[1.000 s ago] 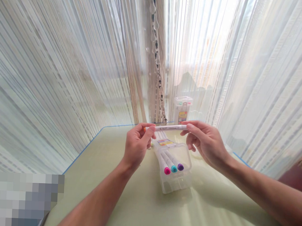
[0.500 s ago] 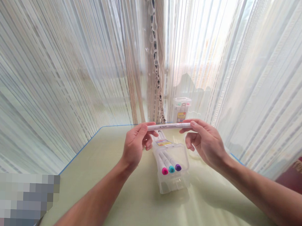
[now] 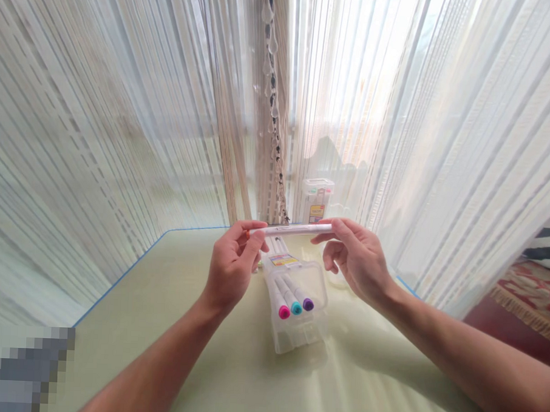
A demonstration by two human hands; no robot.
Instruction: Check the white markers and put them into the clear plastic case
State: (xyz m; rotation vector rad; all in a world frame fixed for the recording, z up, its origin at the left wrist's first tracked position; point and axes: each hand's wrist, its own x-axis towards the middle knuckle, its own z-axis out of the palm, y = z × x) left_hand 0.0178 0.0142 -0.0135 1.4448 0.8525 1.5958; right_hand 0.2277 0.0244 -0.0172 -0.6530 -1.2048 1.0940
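My left hand (image 3: 232, 266) and my right hand (image 3: 355, 258) hold a white marker (image 3: 292, 230) level between them, each pinching one end. Its orange tip peeks out by the left thumb. Below the marker a clear plastic case (image 3: 298, 304) lies on its side on the pale green table (image 3: 160, 322). Three markers rest in the case, with pink (image 3: 283, 312), teal (image 3: 296, 308) and purple (image 3: 308, 304) caps pointing toward me.
A second clear marker box (image 3: 318, 199) stands upright at the table's far edge, against sheer white curtains (image 3: 123, 132) that wrap around the back and sides. A beaded cord (image 3: 273, 96) hangs at the corner. A patterned rug (image 3: 531, 290) shows at the right.
The view has shifted right, so the hands, marker and case sit a little further left in the picture. Both hands keep their pinch on the marker.
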